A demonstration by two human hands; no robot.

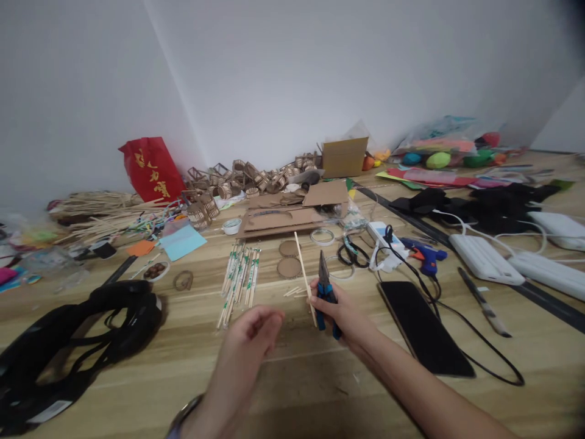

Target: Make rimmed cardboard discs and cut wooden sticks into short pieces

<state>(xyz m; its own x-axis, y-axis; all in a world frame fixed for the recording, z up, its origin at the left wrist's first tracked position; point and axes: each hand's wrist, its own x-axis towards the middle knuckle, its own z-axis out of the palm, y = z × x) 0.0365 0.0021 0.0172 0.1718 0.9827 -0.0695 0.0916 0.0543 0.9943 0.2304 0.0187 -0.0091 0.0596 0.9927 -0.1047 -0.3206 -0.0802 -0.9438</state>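
My right hand (pixel 342 314) grips blue-handled pliers (pixel 325 286) with the jaws pointing away from me, and a long thin wooden stick (pixel 302 268) is held along with them, slanting up and away. My left hand (pixel 253 332) hovers just left of it, fingers curled together; whether it pinches a small piece is unclear. A bundle of wooden sticks with green marks (pixel 240 280) lies on the wooden floor beyond my left hand. A few short cut stick bits (pixel 292 292) lie beside the pliers. Two cardboard discs (pixel 289 259) sit behind them.
A black phone (pixel 423 326) and cable lie to the right, with a blue glue gun (pixel 425 256), power strips (pixel 484 259) and tape rings (pixel 322 236). Black straps (pixel 77 341) lie left. Cardboard sheets (pixel 283 216), small stick baskets (pixel 247 177), a red bag (pixel 150 167) and a box (pixel 344 157) line the wall.
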